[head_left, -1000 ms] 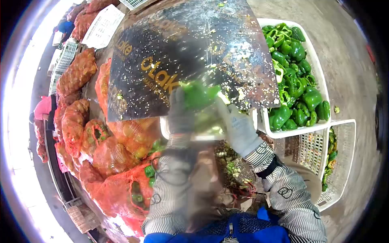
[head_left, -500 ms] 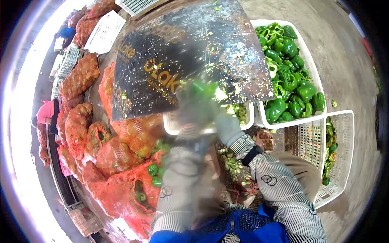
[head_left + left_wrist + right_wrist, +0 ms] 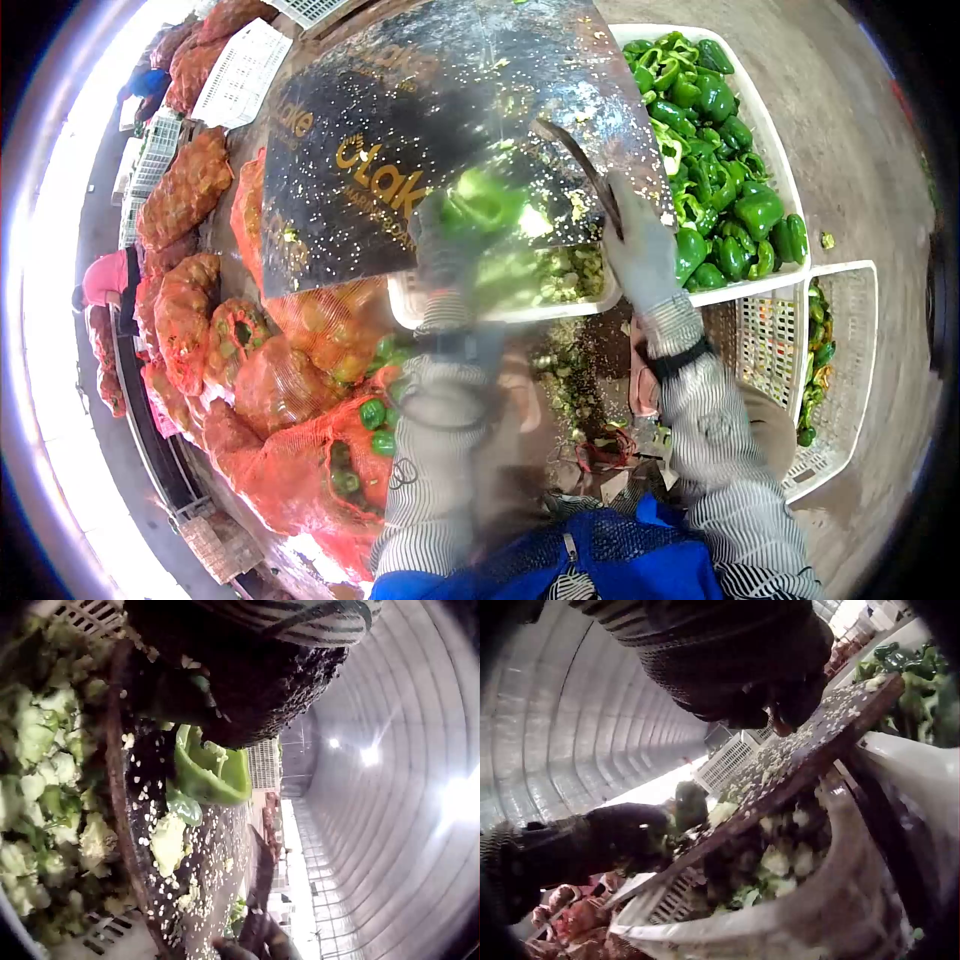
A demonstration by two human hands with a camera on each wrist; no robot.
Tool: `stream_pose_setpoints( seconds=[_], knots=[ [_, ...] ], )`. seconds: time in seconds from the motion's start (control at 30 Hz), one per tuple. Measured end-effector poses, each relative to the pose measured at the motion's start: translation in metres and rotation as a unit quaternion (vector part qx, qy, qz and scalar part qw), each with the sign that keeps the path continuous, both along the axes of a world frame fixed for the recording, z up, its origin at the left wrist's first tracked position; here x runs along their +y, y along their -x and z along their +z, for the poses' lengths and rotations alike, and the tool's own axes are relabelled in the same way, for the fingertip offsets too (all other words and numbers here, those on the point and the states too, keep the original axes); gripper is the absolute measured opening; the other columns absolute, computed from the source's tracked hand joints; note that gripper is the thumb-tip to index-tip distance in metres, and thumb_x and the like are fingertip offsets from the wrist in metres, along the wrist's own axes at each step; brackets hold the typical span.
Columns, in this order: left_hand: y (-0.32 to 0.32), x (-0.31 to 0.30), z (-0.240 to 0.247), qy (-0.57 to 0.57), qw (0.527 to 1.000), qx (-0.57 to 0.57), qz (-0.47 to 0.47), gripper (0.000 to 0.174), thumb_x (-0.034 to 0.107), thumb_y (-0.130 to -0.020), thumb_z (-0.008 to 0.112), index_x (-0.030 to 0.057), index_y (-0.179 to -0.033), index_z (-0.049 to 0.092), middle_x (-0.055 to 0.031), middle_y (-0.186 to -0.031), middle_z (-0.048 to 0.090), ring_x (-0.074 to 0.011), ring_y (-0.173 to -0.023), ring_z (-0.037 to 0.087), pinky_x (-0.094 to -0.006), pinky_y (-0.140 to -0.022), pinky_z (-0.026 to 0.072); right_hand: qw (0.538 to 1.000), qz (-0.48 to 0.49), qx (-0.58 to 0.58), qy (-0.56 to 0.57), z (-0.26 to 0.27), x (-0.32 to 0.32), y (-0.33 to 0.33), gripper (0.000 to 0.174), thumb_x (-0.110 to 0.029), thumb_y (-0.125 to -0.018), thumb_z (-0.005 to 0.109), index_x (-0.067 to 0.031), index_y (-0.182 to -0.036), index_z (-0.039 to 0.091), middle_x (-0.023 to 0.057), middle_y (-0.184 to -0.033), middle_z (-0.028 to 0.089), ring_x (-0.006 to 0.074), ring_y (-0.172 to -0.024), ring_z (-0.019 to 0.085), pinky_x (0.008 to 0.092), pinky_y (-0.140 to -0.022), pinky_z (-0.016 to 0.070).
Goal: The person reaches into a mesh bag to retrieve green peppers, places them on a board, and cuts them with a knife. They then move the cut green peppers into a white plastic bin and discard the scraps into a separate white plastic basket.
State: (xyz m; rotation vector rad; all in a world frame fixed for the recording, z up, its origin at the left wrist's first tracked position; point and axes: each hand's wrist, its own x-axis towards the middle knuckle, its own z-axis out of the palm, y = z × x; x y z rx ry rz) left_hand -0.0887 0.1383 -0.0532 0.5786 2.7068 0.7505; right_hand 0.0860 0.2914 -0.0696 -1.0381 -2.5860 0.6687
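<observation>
My gloved left hand [image 3: 440, 250] grips a green bell pepper [image 3: 482, 200], blurred in the head view, over the near edge of the dark board [image 3: 330, 220]. The left wrist view shows the bell pepper [image 3: 221, 778] cut open and hollow, with a pale seedy core [image 3: 168, 844] beside it on the board. In my gloved right hand [image 3: 640, 250] is a knife [image 3: 580, 160], its blade slanting up and left above the board, apart from the pepper. The right hand's fingers are dark and partly hidden in the right wrist view.
A white crate [image 3: 797, 200] piled with green peppers stands on the right. Below the board's near edge, another crate [image 3: 610, 303] holds pale cores and scraps. Red mesh sacks [image 3: 290, 470] crowd the left. One more white crate [image 3: 850, 400] sits at lower right.
My right hand has moved right and away from the pepper, and the knife now shows clearly above the board. The left hand still holds the pepper near the board's edge.
</observation>
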Motion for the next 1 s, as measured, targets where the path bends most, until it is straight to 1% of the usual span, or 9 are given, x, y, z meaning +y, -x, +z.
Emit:
stream_pose_setpoints(
  seconds=[0.03,0.1,0.2,0.53,0.63,0.77,0.8,0.93,1.0],
  knots=[
    [0.002,0.002,0.000,-0.012,0.997,-0.019,0.069,0.064,0.007,-0.077,0.074,0.0096,-0.135,0.047,-0.0176,-0.135,0.045,-0.0331,-0.123,0.049,-0.0370,-0.108,0.0395,0.995,0.000,-0.092,0.049,0.024,0.007,0.024,0.049,-0.013,-0.089,0.060,-0.0082,-0.135,0.045,0.0126,-0.100,0.063,0.0251,-0.085,0.066,0.0367,-0.071,0.0549],
    [0.002,-0.002,0.001,-0.134,0.977,-0.094,0.134,0.064,0.005,-0.078,0.071,0.0102,-0.136,0.045,-0.0161,-0.131,0.048,-0.0303,-0.117,0.053,-0.0356,-0.101,0.0450,0.976,0.068,-0.035,-0.205,0.006,0.016,0.051,0.041,-0.012,-0.087,0.062,-0.0070,-0.127,0.052,0.0121,-0.111,0.060,0.0238,-0.105,0.060,0.0383,-0.085,0.0523],
    [0.018,-0.029,-0.030,-0.416,0.847,-0.242,0.226,0.064,0.000,-0.083,0.062,0.0117,-0.140,0.037,-0.0118,-0.117,0.057,-0.0223,-0.096,0.064,-0.0312,-0.073,0.0594,0.978,0.188,-0.072,-0.048,0.013,0.001,0.083,0.050,-0.014,-0.084,0.065,-0.0093,-0.132,0.052,0.0114,-0.128,0.054,0.0287,-0.120,0.051,0.0410,-0.102,0.0445],
    [0.029,-0.077,-0.035,-0.645,0.641,-0.401,0.109,0.050,0.009,-0.087,0.061,0.0134,-0.133,0.044,-0.0144,-0.118,0.060,-0.0337,-0.108,0.062,-0.0489,-0.088,0.0580,0.963,0.225,-0.132,-0.072,-0.017,-0.086,0.031,0.046,-0.008,-0.075,0.068,-0.0097,-0.121,0.060,0.0090,-0.128,0.055,0.0243,-0.119,0.050,0.0364,-0.098,0.0429],
    [0.018,-0.080,-0.012,-0.671,0.628,-0.385,0.081,0.058,0.007,-0.084,0.065,0.0152,-0.136,0.041,-0.0136,-0.121,0.058,-0.0333,-0.109,0.061,-0.0478,-0.088,0.0581,0.965,0.211,-0.043,-0.148,0.004,-0.093,0.015,0.035,-0.010,-0.082,0.064,-0.0074,-0.117,0.063,0.0102,-0.118,0.061,0.0257,-0.110,0.056,0.0382,-0.093,0.0450],
    [-0.030,-0.075,0.062,-0.537,0.832,-0.132,-0.052,0.084,0.006,-0.080,0.069,0.0076,-0.150,0.022,-0.0162,-0.132,0.048,-0.0291,-0.116,0.055,-0.0372,-0.096,0.0519,0.914,0.157,0.215,0.305,0.078,-0.086,0.018,0.034,-0.030,-0.092,0.059,-0.0011,-0.110,0.066,0.0100,-0.096,0.067,0.0212,-0.085,0.064,0.0360,-0.080,0.0515],
    [-0.040,-0.074,0.070,-0.400,0.906,0.097,-0.100,0.087,0.005,-0.078,0.070,0.0049,-0.150,0.022,-0.0170,-0.138,0.046,-0.0253,-0.122,0.051,-0.0343,-0.099,0.0482,0.880,0.160,0.189,0.406,0.097,-0.083,0.018,0.033,-0.028,-0.092,0.061,-0.0001,-0.109,0.066,0.0080,-0.093,0.068,0.0184,-0.082,0.063,0.0334,-0.076,0.0517],
    [-0.101,-0.070,0.113,-0.271,0.870,0.338,-0.236,0.084,-0.002,-0.073,0.065,0.0028,-0.149,0.029,-0.0131,-0.148,0.042,-0.0271,-0.136,0.042,-0.0371,-0.112,0.0347,0.786,0.207,0.172,0.556,0.165,-0.081,0.000,0.030,-0.020,-0.091,0.066,0.0013,-0.112,0.064,0.0058,-0.092,0.067,0.0098,-0.082,0.061,0.0267,-0.071,0.0508],
    [-0.113,-0.072,0.113,-0.350,0.868,0.243,-0.255,0.083,-0.002,-0.075,0.063,0.0026,-0.150,0.028,-0.0136,-0.150,0.040,-0.0274,-0.138,0.040,-0.0377,-0.113,0.0322,0.792,0.213,0.170,0.546,0.171,-0.072,-0.015,0.030,-0.018,-0.090,0.066,0.0014,-0.113,0.063,0.0053,-0.094,0.067,0.0100,-0.082,0.061,0.0267,-0.072,0.0508]
  ],
)
